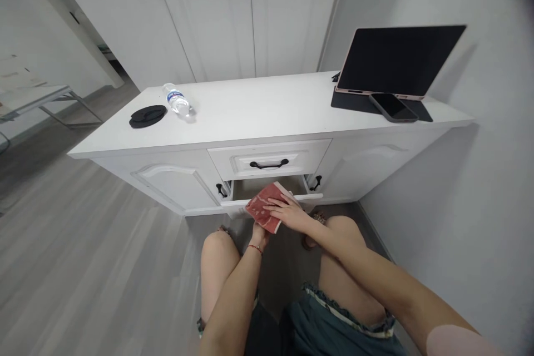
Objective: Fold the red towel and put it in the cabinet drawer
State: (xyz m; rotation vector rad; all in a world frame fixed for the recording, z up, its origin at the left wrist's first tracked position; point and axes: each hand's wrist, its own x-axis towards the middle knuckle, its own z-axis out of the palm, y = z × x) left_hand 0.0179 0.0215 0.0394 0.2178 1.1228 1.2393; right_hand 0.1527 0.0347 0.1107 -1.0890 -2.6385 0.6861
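Note:
A folded red towel [262,207] with pale markings and a whitish edge is between my hands, above the front of a pulled-out drawer [273,198]. My left hand [259,235] supports it from underneath, wrist toward me; most of those fingers are hidden by the cloth. On top, my right hand [288,214] rests against the towel's right side with its fingers spread across the fabric, holding it together with the left. Just above sits a closed drawer [269,159] with a black handle [269,165]. What I can see of the open drawer's inside is a bare greyish bottom.
The white cabinet top [250,111] carries a clear plastic bottle [178,101], a flat black object [148,115], a propped dark-screened tablet or laptop [398,61] and a phone [393,107]. Black handles [221,191] mark the side doors. My knees flank the drawer; a wall stands right.

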